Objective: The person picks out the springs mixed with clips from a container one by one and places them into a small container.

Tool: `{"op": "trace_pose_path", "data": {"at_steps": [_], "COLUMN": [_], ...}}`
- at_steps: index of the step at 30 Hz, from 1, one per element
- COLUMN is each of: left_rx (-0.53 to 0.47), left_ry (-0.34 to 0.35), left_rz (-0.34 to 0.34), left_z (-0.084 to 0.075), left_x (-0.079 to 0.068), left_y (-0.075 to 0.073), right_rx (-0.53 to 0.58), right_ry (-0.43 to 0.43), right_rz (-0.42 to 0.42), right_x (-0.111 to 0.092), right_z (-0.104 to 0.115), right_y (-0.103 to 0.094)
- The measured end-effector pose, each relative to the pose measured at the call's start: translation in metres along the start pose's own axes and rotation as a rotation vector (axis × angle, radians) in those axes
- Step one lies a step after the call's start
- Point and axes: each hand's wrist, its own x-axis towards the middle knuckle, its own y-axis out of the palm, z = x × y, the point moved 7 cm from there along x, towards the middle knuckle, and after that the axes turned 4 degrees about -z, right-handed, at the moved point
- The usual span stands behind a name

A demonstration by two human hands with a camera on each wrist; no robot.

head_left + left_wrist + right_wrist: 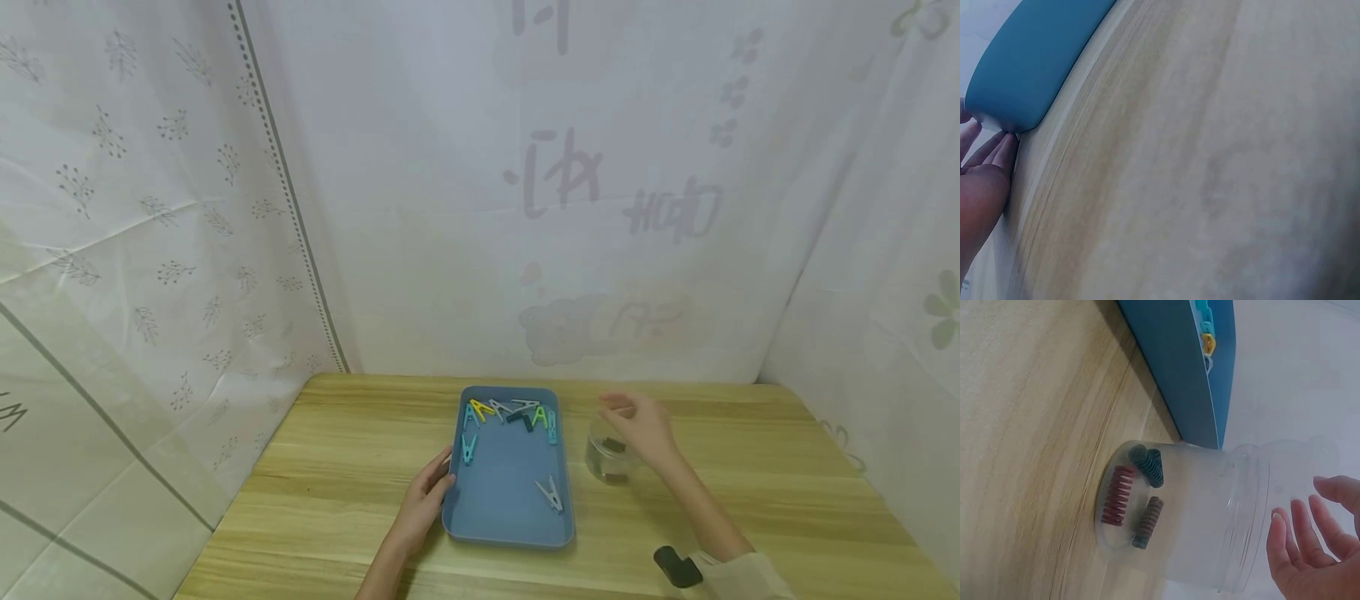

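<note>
My left hand [423, 504] holds the near left side of a blue tray [502, 500]; in the left wrist view, its fingertips lie at the tray's bottom edge. Along the tray's far end are several clothespins, among them a yellow one [482, 408], a green one [540, 416] and a teal one [469, 448]. One grey clothespin [551, 495] lies near the front right. My right hand [1319, 550], fingers spread and slightly bent, is by the mouth of a clear jar [1197, 519]. At the jar's bottom are a red coil spring [1118, 495] and dark green ones [1147, 465].
The jar stands on the wooden table [330, 483], just right of the tray. A black wrist strap device [677, 567] is by the right sleeve [742, 577]. Patterned white curtains [450, 208] hang behind the table and on both sides.
</note>
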Motion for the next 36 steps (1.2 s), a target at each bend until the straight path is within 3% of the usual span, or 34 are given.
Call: {"op": "trace_pose_path", "data": {"at_steps": [36], "left_rx": [0.000], "left_ry": [0.011], "left_rz": [0.013], "left_z": [-0.002], "left_x": [-0.001], "left_y": [0.000], "right_rx": [0.094], "right_ry": [-0.021], "right_rz": [0.131], "right_x": [0.019], "right_z": [0.021], "right_y": [0.043]}}
